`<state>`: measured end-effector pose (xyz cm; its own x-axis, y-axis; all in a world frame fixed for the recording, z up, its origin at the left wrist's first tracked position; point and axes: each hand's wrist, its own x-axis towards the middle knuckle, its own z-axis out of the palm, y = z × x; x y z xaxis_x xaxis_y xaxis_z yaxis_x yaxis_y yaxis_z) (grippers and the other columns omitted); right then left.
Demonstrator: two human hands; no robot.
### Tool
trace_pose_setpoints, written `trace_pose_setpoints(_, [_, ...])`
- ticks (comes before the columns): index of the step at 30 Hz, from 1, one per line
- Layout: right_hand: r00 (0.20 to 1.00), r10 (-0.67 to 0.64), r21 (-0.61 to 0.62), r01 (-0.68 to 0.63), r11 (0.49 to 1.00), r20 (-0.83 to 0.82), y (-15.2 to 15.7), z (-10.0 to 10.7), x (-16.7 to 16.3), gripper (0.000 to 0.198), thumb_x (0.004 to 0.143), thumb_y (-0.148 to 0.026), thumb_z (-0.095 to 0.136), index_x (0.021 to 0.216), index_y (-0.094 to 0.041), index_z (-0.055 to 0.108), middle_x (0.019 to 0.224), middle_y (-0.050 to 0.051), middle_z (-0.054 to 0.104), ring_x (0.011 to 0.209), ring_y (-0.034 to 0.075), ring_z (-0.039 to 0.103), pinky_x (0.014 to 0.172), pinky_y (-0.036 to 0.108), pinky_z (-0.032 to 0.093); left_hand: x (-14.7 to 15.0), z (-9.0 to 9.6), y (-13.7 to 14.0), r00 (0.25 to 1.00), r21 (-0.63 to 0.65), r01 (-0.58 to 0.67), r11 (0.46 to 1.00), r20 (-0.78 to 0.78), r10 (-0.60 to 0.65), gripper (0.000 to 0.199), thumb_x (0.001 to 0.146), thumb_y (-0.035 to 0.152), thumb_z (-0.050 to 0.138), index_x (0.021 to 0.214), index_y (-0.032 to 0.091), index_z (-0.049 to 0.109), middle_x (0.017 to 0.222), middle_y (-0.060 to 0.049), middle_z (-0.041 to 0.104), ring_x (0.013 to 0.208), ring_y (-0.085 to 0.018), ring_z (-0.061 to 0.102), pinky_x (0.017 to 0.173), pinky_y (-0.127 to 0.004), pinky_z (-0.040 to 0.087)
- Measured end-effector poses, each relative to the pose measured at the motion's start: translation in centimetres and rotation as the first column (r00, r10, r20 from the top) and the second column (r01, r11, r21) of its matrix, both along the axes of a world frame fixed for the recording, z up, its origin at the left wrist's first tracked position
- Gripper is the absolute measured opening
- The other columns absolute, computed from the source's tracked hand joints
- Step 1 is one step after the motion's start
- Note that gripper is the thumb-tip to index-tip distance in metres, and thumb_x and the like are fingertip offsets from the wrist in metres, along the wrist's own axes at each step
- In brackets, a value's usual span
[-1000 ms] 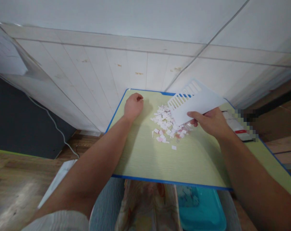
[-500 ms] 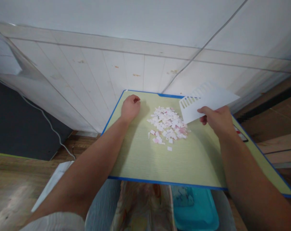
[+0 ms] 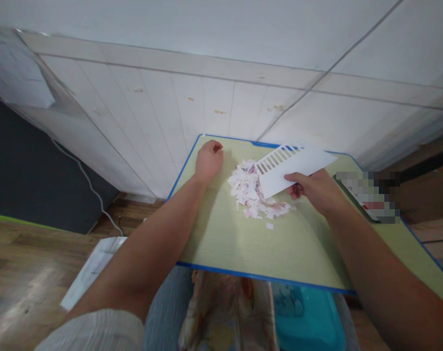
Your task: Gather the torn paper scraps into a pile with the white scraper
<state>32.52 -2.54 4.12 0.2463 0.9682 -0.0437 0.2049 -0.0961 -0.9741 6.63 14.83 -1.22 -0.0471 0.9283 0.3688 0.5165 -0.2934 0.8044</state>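
A white sheet with a row of slots (image 3: 292, 165) is pinched in my right hand (image 3: 311, 190), thumb on top, tilted over the table. Its lower left edge meets a heap of small white and pinkish paper scraps (image 3: 245, 187). To the left of the heap, my left hand (image 3: 209, 160) rests on the table in a loose fist, with nothing visible in it. One scrap (image 3: 269, 226) lies apart from the others, nearer to me. All of this is on a pale yellow-green tabletop (image 3: 221, 243) with a blue rim.
A phone-like flat object (image 3: 368, 197), partly blurred out, lies at the table's right. A whitish wall (image 3: 214, 97) with a hanging cable (image 3: 316, 83) stands behind. Below the front edge are a patterned cloth (image 3: 229, 312) and a turquoise tub (image 3: 312, 317) at my lap.
My right hand has moved left with the slotted sheet, and its edge has pushed into the scraps, bunching them leftward. The left hand stays in its fist. The view has shifted slightly.
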Motion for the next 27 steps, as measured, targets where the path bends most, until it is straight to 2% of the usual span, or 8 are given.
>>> trace_pose_setpoints(4, [0.984,0.131,-0.061,-0.125,0.99,0.117,-0.2,-0.1,-1.0,0.024,0.069,-0.04,0.082,0.063,-0.019,0.071,0.056,0.009,0.071,0.041,0.018,0.061,0.043,0.03,0.051,0.0,-0.6,0.6,0.997,0.017,-0.016,1.0,0.076,0.015,0.022,0.087,0.008,0.058,0.093,0.025,0.071,0.099,-0.006,0.078,0.099,-0.025,0.072,0.098,-0.041,0.056])
trace_pose_setpoints(9, [0.976,-0.057,0.035,0.051,0.998,0.212,0.2,1.0,-0.9,0.022,0.074,-0.035,0.076,0.061,-0.02,0.068,0.052,0.008,0.067,0.039,0.018,0.057,0.04,0.029,0.045,0.1,-0.7,0.8,0.985,0.008,-0.028,1.0,0.172,0.026,0.022,0.087,0.007,0.058,0.092,0.024,0.07,0.097,-0.005,0.076,0.098,-0.024,0.071,0.1,-0.04,0.056])
trace_pose_setpoints(14, [0.971,0.216,-0.018,-0.215,0.976,0.104,1.2,1.2,-6.0,0.018,0.081,-0.031,0.076,0.069,-0.018,0.074,0.063,0.011,0.077,0.045,0.019,0.066,0.042,0.028,0.049,-0.1,0.2,0.6,0.96,-0.052,-0.066,0.996,0.27,0.077,0.02,0.089,0.009,0.057,0.091,0.024,0.07,0.093,-0.004,0.076,0.095,-0.024,0.071,0.095,-0.038,0.055])
trace_pose_setpoints(16, [0.963,0.26,-0.064,-0.256,0.965,0.071,1.7,1.0,-7.5,0.015,0.083,-0.026,0.077,0.07,-0.018,0.074,0.064,0.011,0.077,0.043,0.018,0.065,0.041,0.026,0.047,-0.1,0.4,0.7,0.95,-0.06,-0.087,0.994,0.296,0.101,0.02,0.089,0.009,0.056,0.091,0.024,0.069,0.092,-0.003,0.075,0.095,-0.023,0.071,0.094,-0.036,0.055])
trace_pose_setpoints(20, [0.99,0.072,-0.121,-0.057,0.991,0.125,2.1,1.4,-5.8,0.019,0.078,-0.015,0.074,0.06,-0.018,0.068,0.052,0.008,0.07,0.034,0.015,0.056,0.036,0.024,0.041,0.0,0.3,0.9,0.951,-0.066,-0.087,0.994,0.292,0.103,0.02,0.088,0.01,0.056,0.092,0.024,0.068,0.095,-0.003,0.076,0.098,-0.023,0.072,0.095,-0.035,0.055])
trace_pose_setpoints(23, [0.976,-0.104,-0.072,0.119,0.99,0.191,2.1,2.1,-3.9,0.021,0.077,-0.015,0.072,0.057,-0.019,0.065,0.046,0.007,0.065,0.032,0.014,0.053,0.034,0.023,0.038,0.0,0.1,1.0,0.952,-0.07,-0.08,0.994,0.291,0.097,0.02,0.088,0.011,0.055,0.094,0.025,0.069,0.098,-0.003,0.077,0.101,-0.023,0.073,0.096,-0.035,0.056])
trace_pose_setpoints(25, [0.973,-0.118,-0.015,0.123,0.992,0.197,2.0,2.3,-4.4,0.02,0.079,-0.016,0.072,0.06,-0.018,0.067,0.05,0.008,0.068,0.034,0.014,0.055,0.036,0.023,0.041,0.1,0.2,1.0,0.948,-0.065,-0.083,0.994,0.301,0.098,0.02,0.089,0.012,0.055,0.094,0.025,0.068,0.098,-0.003,0.077,0.101,-0.023,0.073,0.097,-0.036,0.056])
trace_pose_setpoints(27, [0.987,-0.018,-0.02,0.021,1.0,0.161,2.0,2.1,-6.5,0.014,0.082,-0.018,0.073,0.068,-0.016,0.072,0.057,0.01,0.074,0.037,0.015,0.06,0.036,0.023,0.043,0.1,0.5,0.9,0.941,-0.069,-0.101,0.993,0.316,0.117,0.018,0.088,0.012,0.055,0.093,0.025,0.067,0.096,-0.003,0.076,0.099,-0.023,0.072,0.096,-0.036,0.056])
